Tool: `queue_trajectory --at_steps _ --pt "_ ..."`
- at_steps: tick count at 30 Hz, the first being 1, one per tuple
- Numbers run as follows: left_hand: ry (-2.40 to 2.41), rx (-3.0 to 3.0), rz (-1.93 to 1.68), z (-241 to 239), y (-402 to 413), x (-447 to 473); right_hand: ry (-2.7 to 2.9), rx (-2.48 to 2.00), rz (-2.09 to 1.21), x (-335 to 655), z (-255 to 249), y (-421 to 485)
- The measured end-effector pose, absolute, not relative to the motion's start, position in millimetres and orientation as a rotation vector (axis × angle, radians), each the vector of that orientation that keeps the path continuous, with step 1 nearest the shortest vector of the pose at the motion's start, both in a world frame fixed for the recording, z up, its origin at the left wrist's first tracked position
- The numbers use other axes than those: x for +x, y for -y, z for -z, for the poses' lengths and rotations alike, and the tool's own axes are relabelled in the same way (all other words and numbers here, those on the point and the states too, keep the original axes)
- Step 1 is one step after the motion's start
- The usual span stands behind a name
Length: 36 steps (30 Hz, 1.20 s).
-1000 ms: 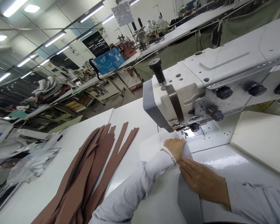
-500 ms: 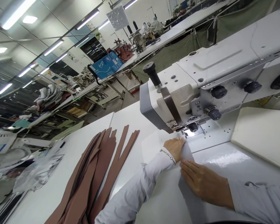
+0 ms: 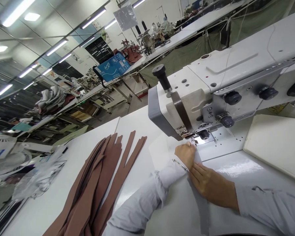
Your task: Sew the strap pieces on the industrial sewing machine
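A grey fabric strip point(image 3: 202, 209) runs from under the sewing machine's needle area point(image 3: 193, 140) down across the white table. My left hand point(image 3: 186, 154), with a silver bangle at the wrist, is closed on the strip's upper part, right in front of the presser foot. Its fingertips are partly hidden. Just below, my right hand point(image 3: 211, 185) lies on the strip with fingers stretched out and together, their tips against my left hand. Both hands cover much of the strip's middle.
The white sewing machine point(image 3: 199, 101) stands over the table. Brown fabric strips point(image 3: 95, 183) lie in a pile at left. A cream board-like piece point(image 3: 275, 144) rests at right. Clear plastic bags point(image 3: 36, 177) are at far left. Behind stands a blue box point(image 3: 112, 68) on another bench.
My right hand has shifted slightly up and left, meeting my left hand. My left wrist has turned a little. The strip's lower part now appears narrower and curved.
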State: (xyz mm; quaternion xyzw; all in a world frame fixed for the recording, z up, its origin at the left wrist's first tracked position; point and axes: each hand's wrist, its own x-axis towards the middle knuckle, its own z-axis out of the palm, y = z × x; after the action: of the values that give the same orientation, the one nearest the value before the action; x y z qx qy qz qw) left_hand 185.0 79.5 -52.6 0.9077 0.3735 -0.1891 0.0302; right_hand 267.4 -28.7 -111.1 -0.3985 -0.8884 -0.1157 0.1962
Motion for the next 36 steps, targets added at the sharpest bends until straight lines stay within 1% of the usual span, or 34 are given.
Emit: queue_trajectory --at_steps 5,8,12,19,24,31,36 --pt "-1.020 3.004 0.241 62.9 -79.7 173.1 2.419 -1.029 0.181 277.4 112.4 37.0" --pt "-0.946 3.016 0.127 71.9 -80.0 163.4 2.419 -0.970 0.140 281.5 116.2 44.8" --pt "-0.913 3.041 0.141 77.6 -79.0 161.1 2.438 -0.960 0.189 278.3 118.5 46.3" --pt "-0.913 3.066 0.243 70.3 -79.0 171.8 2.465 -0.968 0.210 275.9 115.5 35.5" --pt "-1.005 3.031 0.104 72.6 -79.6 170.9 2.533 -1.011 0.187 276.1 114.6 25.0" --pt "-1.078 2.956 -0.027 82.9 -87.9 169.0 2.505 -1.130 0.012 275.2 102.3 32.7" --pt "-1.098 2.912 -0.002 82.7 -98.3 171.0 2.339 -1.028 0.087 277.2 101.9 45.7"
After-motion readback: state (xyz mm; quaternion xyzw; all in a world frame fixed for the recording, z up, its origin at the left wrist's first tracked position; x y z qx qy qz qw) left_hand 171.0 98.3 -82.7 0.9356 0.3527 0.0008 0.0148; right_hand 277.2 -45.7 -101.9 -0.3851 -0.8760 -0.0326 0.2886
